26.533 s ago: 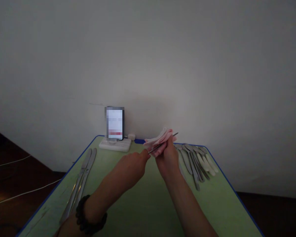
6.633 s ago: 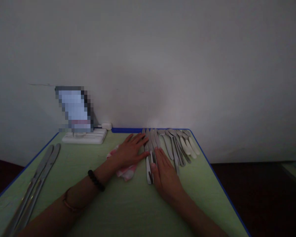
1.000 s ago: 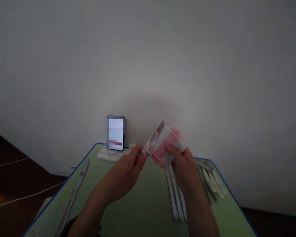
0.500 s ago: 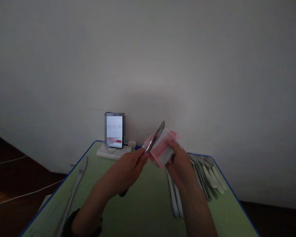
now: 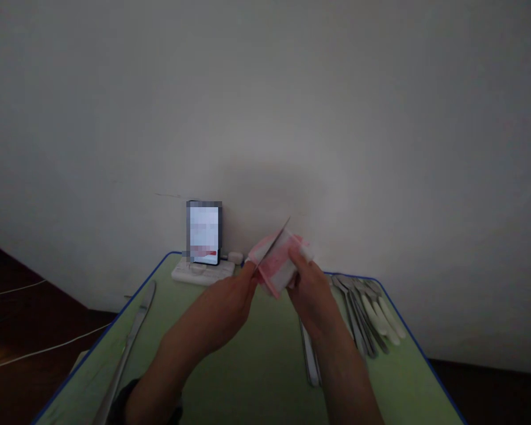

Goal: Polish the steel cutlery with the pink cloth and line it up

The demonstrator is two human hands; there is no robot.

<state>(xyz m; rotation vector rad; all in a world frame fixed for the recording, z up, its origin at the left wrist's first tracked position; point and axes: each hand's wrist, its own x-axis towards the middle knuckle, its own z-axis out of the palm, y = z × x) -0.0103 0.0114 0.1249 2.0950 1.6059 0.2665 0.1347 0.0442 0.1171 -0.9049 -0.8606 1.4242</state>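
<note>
In the head view, the pink-and-white cloth [image 5: 278, 265] is held up over the pale green table [image 5: 243, 378], folded about a table knife [image 5: 274, 241] whose thin blade slants out, edge-on to us. Left of the cloth, the person's left hand [image 5: 230, 298] is closed, gripping the knife; its handle I can't make out. Right of the cloth, the right hand [image 5: 312, 286] is half curled, thumb on top, pinching the fabric. Beyond the cloth to the left, a phone [image 5: 205, 233] leans on a white stand [image 5: 202, 273]; farther left lies another knife [image 5: 135, 327]. On the cloth's near side, metal handles [image 5: 308, 354] show beside the right forearm, and to its right cutlery [image 5: 357, 327] fans out, some pieces cream-handled.
</note>
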